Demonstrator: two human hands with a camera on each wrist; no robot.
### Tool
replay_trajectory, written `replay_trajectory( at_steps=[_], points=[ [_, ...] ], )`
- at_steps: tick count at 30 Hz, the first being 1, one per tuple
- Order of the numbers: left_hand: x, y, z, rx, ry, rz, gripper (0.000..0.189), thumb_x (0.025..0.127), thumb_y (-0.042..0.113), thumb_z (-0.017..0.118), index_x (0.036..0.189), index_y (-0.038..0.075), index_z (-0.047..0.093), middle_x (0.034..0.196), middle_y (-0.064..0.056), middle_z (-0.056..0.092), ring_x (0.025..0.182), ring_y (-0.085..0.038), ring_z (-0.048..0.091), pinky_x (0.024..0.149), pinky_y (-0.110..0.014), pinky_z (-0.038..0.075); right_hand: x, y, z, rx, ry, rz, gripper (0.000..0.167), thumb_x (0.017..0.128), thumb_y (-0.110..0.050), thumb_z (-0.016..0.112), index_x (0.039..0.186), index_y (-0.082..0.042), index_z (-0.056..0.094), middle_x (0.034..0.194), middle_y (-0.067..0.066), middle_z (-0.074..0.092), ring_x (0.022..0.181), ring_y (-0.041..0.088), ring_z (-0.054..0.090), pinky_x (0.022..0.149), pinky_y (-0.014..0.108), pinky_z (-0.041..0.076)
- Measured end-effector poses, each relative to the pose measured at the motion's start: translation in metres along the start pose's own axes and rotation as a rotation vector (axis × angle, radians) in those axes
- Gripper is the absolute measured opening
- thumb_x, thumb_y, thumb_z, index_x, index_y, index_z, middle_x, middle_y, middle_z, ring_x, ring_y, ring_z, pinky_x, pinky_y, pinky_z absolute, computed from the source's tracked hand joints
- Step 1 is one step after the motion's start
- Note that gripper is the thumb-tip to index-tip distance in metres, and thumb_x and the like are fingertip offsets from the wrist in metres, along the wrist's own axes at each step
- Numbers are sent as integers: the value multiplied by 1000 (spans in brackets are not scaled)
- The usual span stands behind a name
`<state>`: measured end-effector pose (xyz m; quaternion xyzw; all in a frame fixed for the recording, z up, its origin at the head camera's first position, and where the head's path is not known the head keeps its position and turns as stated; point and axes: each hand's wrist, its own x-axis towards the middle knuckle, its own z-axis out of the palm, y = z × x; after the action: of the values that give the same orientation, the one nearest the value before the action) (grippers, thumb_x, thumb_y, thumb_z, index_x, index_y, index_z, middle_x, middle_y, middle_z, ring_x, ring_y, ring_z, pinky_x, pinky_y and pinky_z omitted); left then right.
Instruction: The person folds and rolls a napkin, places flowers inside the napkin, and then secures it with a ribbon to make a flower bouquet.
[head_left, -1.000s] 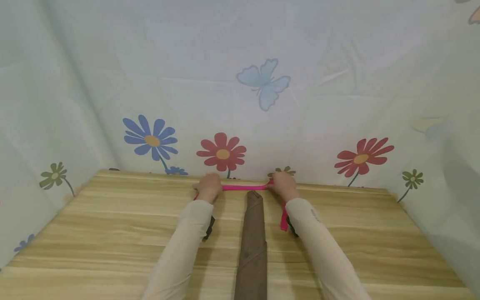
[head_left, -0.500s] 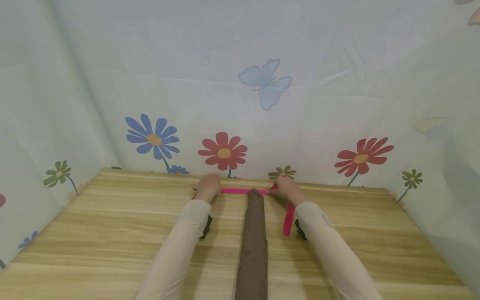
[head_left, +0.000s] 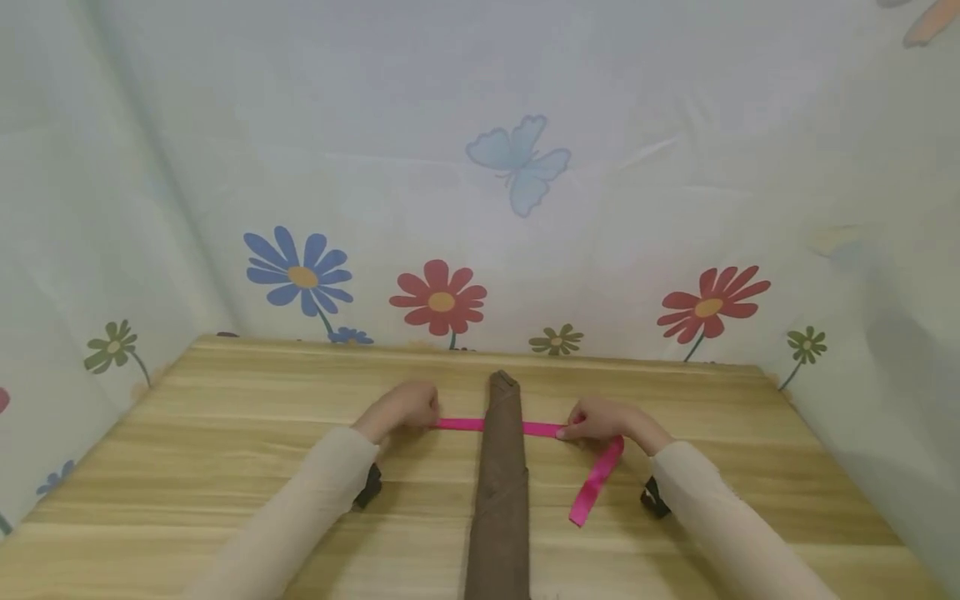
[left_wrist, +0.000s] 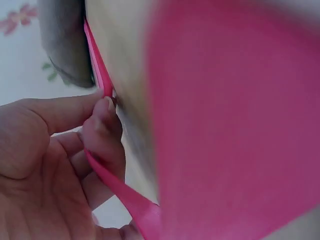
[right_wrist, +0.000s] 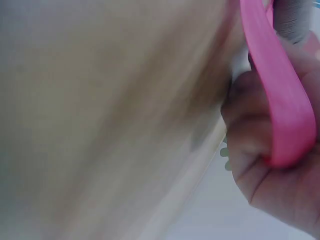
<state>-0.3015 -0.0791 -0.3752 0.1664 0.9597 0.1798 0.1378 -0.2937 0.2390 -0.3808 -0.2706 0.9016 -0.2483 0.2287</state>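
A long brown roll of what looks like cloth (head_left: pixel 501 492) lies lengthwise on the wooden table. A bright pink ribbon (head_left: pixel 540 429) crosses beneath it near its far end, stretched between both hands. On the left, my left hand (head_left: pixel 412 403) pinches the ribbon between thumb and index finger, as the left wrist view shows; a loose pink length (left_wrist: pixel 230 120) hangs large and blurred before that camera. To the right of the roll, my right hand (head_left: pixel 602 418) holds the other side with curled fingers, and a free ribbon tail (head_left: pixel 597 483) drops from it toward the table.
The wooden table (head_left: pixel 247 433) ends at the back against a pale curtain (head_left: pixel 360 192) printed with flowers and a butterfly. More curtain encloses the left and right sides. Black straps (head_left: pixel 367 487) show at the wrists.
Both hands have come back toward the body and spread apart, drawing the ribbon from beyond the roll's far tip to beneath it. The roll has stayed about where it was.
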Motion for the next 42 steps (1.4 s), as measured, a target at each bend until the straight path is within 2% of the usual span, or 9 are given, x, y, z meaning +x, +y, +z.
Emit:
replay_trajectory(
  at_steps=[6, 12, 15, 19, 23, 27, 31, 37, 42],
  points=[
    [-37, -3, 9, -56, 26, 155, 14, 80, 10, 67, 66, 8, 64, 61, 3, 58, 57, -11, 48, 58, -27, 42, -37, 2, 9, 276, -167, 6, 32, 94, -20, 49, 76, 4, 62, 52, -1, 46, 41, 5, 37, 42, 17, 33],
    [-64, -10, 9, -66, -20, 235, 18, 79, 11, 67, 62, 10, 61, 59, 7, 53, 54, -8, 44, 54, -24, 39, -61, 3, 15, 354, -222, -24, 30, 94, -18, 49, 82, 6, 62, 56, 0, 50, 44, 5, 42, 42, 16, 36],
    [-74, -18, 8, -93, -29, 235, 18, 79, 11, 67, 62, 11, 60, 54, 8, 52, 51, -6, 44, 51, -22, 38, -61, 4, 13, 329, -178, -28, 29, 94, -19, 49, 82, 2, 65, 57, -1, 51, 45, 4, 41, 42, 16, 34],
    [-87, -24, 3, -125, -31, 226, 18, 79, 11, 67, 63, 11, 60, 53, 7, 53, 50, -7, 46, 51, -23, 39, -59, 5, 7, 276, -46, -17, 29, 94, -19, 48, 81, -1, 66, 58, -4, 49, 44, 3, 36, 40, 17, 31],
    [-98, -29, -4, -151, -45, 190, 15, 80, 11, 67, 66, 11, 60, 56, 6, 55, 52, -8, 48, 51, -24, 41, -53, 2, 3, 266, 40, -11, 29, 95, -19, 48, 81, 3, 62, 56, -4, 43, 43, 5, 35, 39, 18, 33],
    [-104, -34, -9, -153, -24, 168, 12, 80, 11, 66, 69, 10, 61, 58, 5, 56, 52, -9, 50, 50, -25, 43, -45, -6, 1, 267, 91, -26, 31, 95, -20, 47, 82, 6, 59, 57, -3, 42, 45, 7, 38, 40, 21, 36],
    [-100, -37, -13, -135, 23, 163, 11, 80, 13, 66, 70, 11, 64, 59, 5, 55, 53, -9, 47, 50, -25, 40, -44, -7, 0, 253, 114, -29, 29, 94, -18, 48, 82, 6, 60, 58, -3, 44, 46, 7, 39, 40, 23, 37],
    [-92, -38, -14, -188, 38, 127, 12, 83, 14, 64, 71, 10, 64, 57, 1, 56, 47, -9, 45, 45, -25, 38, -58, 0, -5, 273, 118, 11, 28, 94, -17, 48, 84, 6, 60, 66, -1, 51, 51, 6, 42, 45, 23, 40],
    [-90, -41, -18, -221, 70, 159, 10, 82, 11, 64, 72, 8, 65, 60, -1, 59, 50, -10, 48, 48, -27, 42, -71, 0, -11, 306, 136, 19, 29, 94, -18, 48, 86, 7, 61, 70, 2, 54, 55, 7, 43, 52, 24, 41]
  ],
)
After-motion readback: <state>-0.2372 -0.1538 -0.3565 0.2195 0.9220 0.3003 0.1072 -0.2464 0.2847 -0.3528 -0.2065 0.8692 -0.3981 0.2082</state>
